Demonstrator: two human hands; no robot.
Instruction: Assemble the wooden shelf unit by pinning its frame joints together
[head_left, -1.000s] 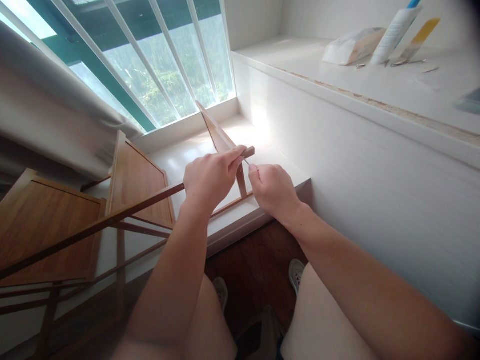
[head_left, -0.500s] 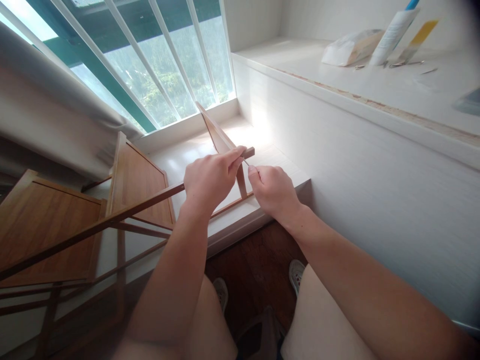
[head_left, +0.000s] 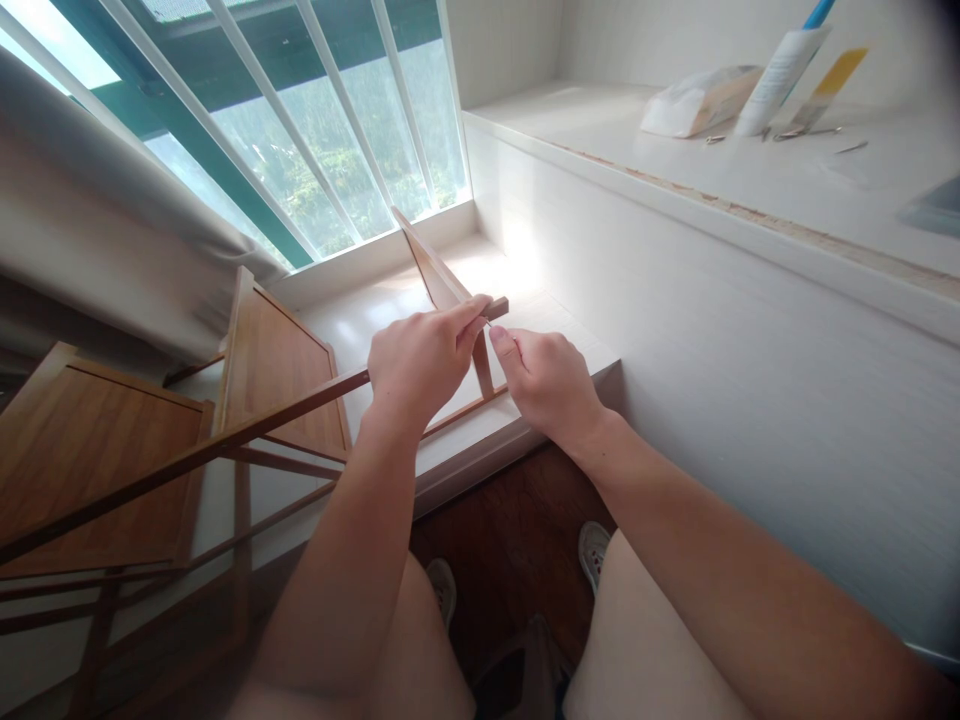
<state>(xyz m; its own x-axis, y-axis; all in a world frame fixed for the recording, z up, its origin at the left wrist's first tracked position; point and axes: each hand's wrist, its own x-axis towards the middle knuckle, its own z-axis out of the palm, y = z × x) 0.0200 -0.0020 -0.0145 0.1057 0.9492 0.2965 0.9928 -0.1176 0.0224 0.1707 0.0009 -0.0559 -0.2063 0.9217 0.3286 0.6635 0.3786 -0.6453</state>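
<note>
My left hand (head_left: 421, 362) is wrapped round a long, narrow wooden bar (head_left: 289, 407) close to its far end. Out of my closed right hand (head_left: 551, 382) pokes a thin metal shaft (head_left: 490, 323), which meets the bar beside my left fingertips. Its handle is hidden in my fist, so the tool's kind does not show. The bar slants across a wooden rack with a near panel (head_left: 112, 455), a middle panel (head_left: 277, 365) and a far panel (head_left: 435, 265) seen almost edge-on.
The rack's far part stands on a white ledge (head_left: 360, 290) below a barred window (head_left: 330, 130). To the right, a white counter (head_left: 585, 115) carries a plastic packet (head_left: 697, 100), a white tube (head_left: 780, 80), a yellow-ended brush (head_left: 832, 85) and small metal pieces. A curtain (head_left: 112, 190) hangs at left.
My right hand has shifted very slightly, its thumb now a little nearer the bar. My left hand keeps its grip in the same place.
</note>
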